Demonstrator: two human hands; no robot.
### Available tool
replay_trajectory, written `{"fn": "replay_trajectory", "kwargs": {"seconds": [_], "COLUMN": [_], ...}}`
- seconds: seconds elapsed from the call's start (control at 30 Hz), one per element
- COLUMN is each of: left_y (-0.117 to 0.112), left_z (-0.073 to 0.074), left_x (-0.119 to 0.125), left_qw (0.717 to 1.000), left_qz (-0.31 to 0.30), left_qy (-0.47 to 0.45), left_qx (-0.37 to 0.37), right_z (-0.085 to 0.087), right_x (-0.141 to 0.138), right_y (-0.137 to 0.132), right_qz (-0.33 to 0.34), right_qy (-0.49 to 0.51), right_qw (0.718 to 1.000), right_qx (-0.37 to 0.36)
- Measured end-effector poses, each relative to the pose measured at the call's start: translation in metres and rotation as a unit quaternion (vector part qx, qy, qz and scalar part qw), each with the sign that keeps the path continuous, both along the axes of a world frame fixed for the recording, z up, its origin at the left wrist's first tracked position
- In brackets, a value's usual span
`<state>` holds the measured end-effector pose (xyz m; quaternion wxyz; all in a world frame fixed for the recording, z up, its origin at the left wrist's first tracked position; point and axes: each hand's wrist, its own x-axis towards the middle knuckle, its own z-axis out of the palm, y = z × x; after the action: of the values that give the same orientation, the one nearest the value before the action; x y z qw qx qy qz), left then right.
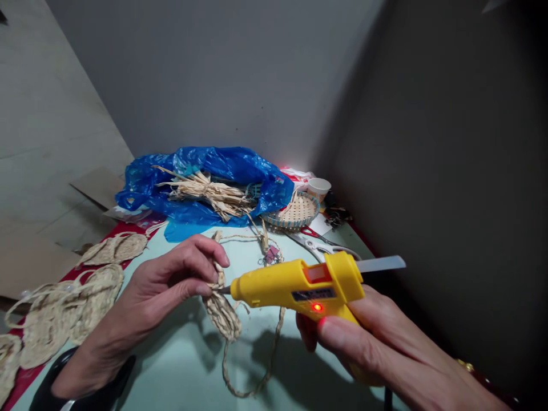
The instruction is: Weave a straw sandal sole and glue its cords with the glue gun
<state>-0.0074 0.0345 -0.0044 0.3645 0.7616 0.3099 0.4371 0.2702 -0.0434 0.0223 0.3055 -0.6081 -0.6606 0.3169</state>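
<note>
My left hand [184, 271] pinches the upper end of a coiled, braided straw piece [223, 317], thumb and forefinger closed on it. A loose length of braided straw cord [278, 337] loops down from that piece over the table. Wrapped round the handle of a yellow hot glue gun [274, 282], my right hand [363, 337] holds it pointing left. The gun's metal nozzle meets the straw beside my left fingertips. Its red light is lit, and a translucent glue stick [381, 264] juts from the back.
A blue plastic bag [205, 157] with dried straw [209, 191] lies at the back. Near it are a woven basket [295, 211], a white cup [319, 185], scissors [319, 246] and small clips [271, 254]. Straw soles [55, 319] line the left edge. Grey walls close off the back and right.
</note>
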Motion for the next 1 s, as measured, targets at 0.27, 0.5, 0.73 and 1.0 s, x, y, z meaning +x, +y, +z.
{"fn": "replay_trajectory", "kwargs": {"seconds": [0.27,0.5,0.73,1.0], "left_y": [0.0015,0.0007,0.0024,0.0009], "left_z": [-0.0012,-0.0003,0.0005,0.003], "left_x": [-0.002,-0.0014,-0.0019,-0.0024], "left_qw": [1.0,1.0,1.0,1.0], "left_qz": [0.014,0.019,0.014,0.028], "left_qy": [-0.015,-0.011,-0.008,-0.01], "left_qx": [-0.002,-0.007,-0.001,0.001], "right_z": [0.004,0.0047,0.0094,0.0054], "right_x": [-0.0025,-0.0013,-0.0031,-0.0003], "right_y": [0.0013,0.001,0.0016,-0.0022], "right_qz": [0.001,0.01,0.021,0.058], "right_qy": [0.023,0.014,0.001,-0.015], "right_qw": [0.999,0.999,0.999,0.998], "right_qx": [-0.023,-0.042,-0.034,0.031]}}
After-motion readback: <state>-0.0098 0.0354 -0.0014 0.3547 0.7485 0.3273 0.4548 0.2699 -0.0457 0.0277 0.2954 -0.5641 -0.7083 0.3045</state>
